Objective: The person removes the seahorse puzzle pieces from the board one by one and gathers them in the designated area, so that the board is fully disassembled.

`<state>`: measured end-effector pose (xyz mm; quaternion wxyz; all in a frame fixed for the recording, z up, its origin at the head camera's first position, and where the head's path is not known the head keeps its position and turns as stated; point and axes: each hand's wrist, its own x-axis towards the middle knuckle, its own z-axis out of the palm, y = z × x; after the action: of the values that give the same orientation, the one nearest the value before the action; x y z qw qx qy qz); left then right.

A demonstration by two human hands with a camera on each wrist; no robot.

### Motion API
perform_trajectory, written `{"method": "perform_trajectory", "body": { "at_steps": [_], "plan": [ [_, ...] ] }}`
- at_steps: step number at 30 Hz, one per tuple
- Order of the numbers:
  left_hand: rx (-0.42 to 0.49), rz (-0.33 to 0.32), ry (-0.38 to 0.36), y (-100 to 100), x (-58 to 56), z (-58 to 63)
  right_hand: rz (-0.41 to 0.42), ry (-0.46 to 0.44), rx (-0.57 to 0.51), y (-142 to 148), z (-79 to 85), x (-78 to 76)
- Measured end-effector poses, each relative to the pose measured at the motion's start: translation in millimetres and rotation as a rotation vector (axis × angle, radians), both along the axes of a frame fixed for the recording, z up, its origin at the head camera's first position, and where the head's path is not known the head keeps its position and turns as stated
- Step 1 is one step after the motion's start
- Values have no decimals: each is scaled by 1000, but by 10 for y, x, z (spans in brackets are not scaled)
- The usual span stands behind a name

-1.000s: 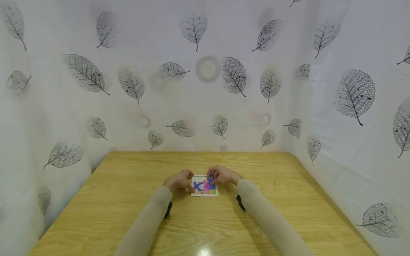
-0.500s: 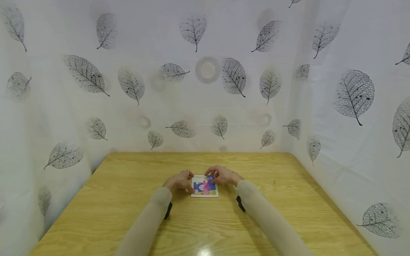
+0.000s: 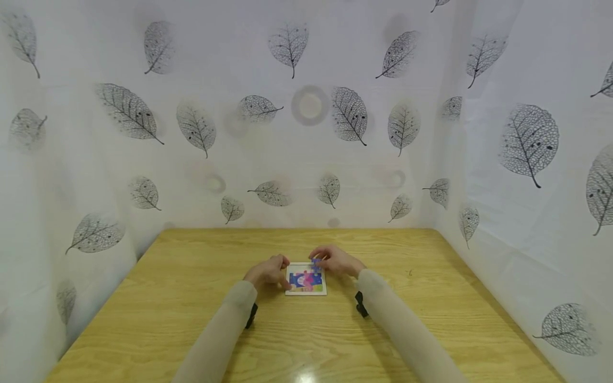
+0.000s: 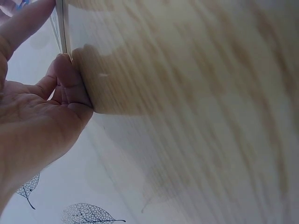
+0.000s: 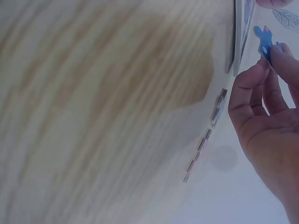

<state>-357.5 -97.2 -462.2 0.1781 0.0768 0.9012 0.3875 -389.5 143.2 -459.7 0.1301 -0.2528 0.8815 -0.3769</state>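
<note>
In the head view, a white-edged jigsaw tray (image 3: 306, 294) lies on the table, its near part filled with a picture in blue, pink and green. My left hand (image 3: 268, 271) holds the tray's left side, thumb toward the near corner. The left wrist view shows curled fingers (image 4: 70, 79) against the tray's edge (image 4: 64, 28). My right hand (image 3: 337, 260) is over the far right corner, pinching a blue jigsaw piece (image 5: 265, 44) between thumb and fingers. That piece is tilted and raised off the tray in the right wrist view.
Several jigsaw pieces (image 5: 201, 144) lie in a row on the table beyond the tray in the right wrist view; the head view does not show them. The wooden table (image 3: 191, 303) is surrounded by a leaf-print curtain (image 3: 306, 154) at the back and sides.
My right hand has shifted slightly back and up with the blue piece, away from the tray's upper right area. My left hand stays in place.
</note>
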Motion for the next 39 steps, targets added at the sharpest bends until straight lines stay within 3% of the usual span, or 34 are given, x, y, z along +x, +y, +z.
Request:
{"method": "perform_trajectory", "body": {
  "at_steps": [19, 27, 39],
  "plan": [
    [16, -24, -20, -4, -20, 51, -92, -85, -127, 339, 86, -61],
    [46, -83, 0, -75, -6, 8, -87, -127, -173, 494, 100, -79],
    [50, -93, 13, -82, 3, -6, -99, -156, -223, 594, 73, -73]
  ]
}}
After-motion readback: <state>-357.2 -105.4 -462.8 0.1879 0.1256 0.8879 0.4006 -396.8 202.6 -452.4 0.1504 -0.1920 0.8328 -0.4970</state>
